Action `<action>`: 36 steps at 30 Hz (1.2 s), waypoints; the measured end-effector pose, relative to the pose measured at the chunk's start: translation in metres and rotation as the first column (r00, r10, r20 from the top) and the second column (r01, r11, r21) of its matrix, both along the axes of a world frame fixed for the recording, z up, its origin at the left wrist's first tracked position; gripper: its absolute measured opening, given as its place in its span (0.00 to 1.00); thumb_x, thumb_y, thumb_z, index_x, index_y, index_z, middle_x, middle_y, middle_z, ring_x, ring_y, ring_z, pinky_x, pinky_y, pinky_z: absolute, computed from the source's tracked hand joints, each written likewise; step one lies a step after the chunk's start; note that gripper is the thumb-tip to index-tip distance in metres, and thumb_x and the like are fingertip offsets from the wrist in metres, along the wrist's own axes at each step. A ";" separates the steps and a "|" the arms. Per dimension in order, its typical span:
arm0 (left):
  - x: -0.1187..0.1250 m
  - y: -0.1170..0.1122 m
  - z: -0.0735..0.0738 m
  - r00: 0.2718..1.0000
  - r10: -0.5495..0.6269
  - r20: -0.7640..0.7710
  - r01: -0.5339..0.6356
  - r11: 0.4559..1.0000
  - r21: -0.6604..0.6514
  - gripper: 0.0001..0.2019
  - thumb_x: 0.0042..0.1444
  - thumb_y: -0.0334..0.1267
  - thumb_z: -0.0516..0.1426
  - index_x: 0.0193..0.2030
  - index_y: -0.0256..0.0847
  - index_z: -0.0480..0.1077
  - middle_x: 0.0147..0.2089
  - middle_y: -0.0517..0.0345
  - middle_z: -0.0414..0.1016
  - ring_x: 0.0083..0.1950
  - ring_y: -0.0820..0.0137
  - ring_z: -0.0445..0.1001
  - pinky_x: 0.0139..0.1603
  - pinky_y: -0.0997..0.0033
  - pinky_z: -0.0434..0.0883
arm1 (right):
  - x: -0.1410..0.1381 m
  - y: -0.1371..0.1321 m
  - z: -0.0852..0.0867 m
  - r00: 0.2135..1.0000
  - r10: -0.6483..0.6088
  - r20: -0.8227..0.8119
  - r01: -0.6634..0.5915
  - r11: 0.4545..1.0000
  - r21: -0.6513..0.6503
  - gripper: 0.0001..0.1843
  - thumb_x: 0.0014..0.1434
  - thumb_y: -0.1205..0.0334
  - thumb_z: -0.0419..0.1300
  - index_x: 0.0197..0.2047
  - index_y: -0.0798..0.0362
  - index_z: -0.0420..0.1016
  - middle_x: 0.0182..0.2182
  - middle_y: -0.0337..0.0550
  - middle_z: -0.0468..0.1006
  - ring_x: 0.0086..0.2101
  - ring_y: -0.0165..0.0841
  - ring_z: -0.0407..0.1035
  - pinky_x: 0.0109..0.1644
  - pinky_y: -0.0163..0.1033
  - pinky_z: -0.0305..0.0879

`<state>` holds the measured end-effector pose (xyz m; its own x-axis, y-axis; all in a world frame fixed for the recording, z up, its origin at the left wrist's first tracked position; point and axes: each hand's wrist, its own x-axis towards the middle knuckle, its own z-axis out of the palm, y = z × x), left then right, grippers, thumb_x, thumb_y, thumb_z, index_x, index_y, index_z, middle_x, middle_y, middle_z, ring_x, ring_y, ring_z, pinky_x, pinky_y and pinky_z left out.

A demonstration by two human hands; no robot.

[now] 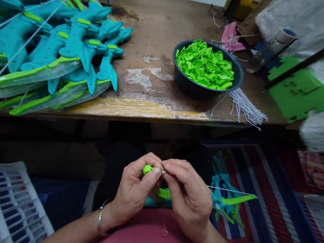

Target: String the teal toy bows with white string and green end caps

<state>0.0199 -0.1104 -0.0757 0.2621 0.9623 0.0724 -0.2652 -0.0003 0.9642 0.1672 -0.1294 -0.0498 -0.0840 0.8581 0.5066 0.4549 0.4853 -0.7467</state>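
Observation:
Above my lap, my left hand [138, 185] is closed, pinching a small bright green plastic piece [147, 169] between thumb and fingers. My right hand [186, 197] meets it, its fingertips pinched around the end of a thin white cord [164, 172]. Parts of a green and teal toy [164, 193] show beneath the hands, mostly hidden by them. To the right, a white string stretches from behind my right hand to the tip of a green toy bow limb [239, 199]. Teal bow bodies [225, 182] lie below there.
Many teal and green toy bows [80, 40] are piled on the left of the table [151, 17]. A dark bowl [184, 85] of green plastic pieces stands right of centre, beside a bundle of white cords [248, 106]. A white plastic crate [1, 204] is at lower left.

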 end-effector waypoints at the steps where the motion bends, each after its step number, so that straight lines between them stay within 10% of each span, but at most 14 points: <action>1: 0.000 0.000 0.000 1.000 0.002 -0.006 -0.002 1.000 0.001 0.09 0.71 0.36 0.55 0.37 0.41 0.71 0.36 0.62 0.69 0.33 0.77 0.66 0.35 0.77 0.65 | 0.000 0.000 0.000 1.000 -0.001 -0.022 0.000 1.000 -0.026 0.13 0.65 0.78 0.60 0.48 0.54 0.76 0.43 0.43 0.80 0.43 0.30 0.76 0.47 0.35 0.75; 27: 0.000 0.000 0.001 0.999 0.019 -0.027 -0.017 0.998 0.059 0.08 0.71 0.35 0.54 0.38 0.41 0.70 0.36 0.61 0.67 0.33 0.77 0.65 0.34 0.78 0.65 | -0.006 -0.002 0.002 0.990 -0.102 0.096 0.092 0.991 0.098 0.17 0.64 0.79 0.58 0.51 0.53 0.77 0.43 0.46 0.81 0.43 0.34 0.77 0.44 0.40 0.79; 36: 0.001 -0.001 0.003 0.998 0.036 -0.045 -0.032 0.997 0.075 0.08 0.71 0.35 0.54 0.39 0.40 0.70 0.37 0.59 0.68 0.37 0.75 0.67 0.39 0.75 0.66 | 0.000 0.005 0.010 0.907 -0.169 0.387 0.078 0.968 0.240 0.08 0.63 0.75 0.61 0.43 0.54 0.75 0.34 0.45 0.81 0.35 0.34 0.75 0.37 0.40 0.76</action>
<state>0.0207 -0.1117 -0.0723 0.2338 0.9632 0.1322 -0.2189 -0.0803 0.9724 0.1674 -0.1249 -0.0398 -0.2193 0.7495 0.6246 0.7599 0.5328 -0.3725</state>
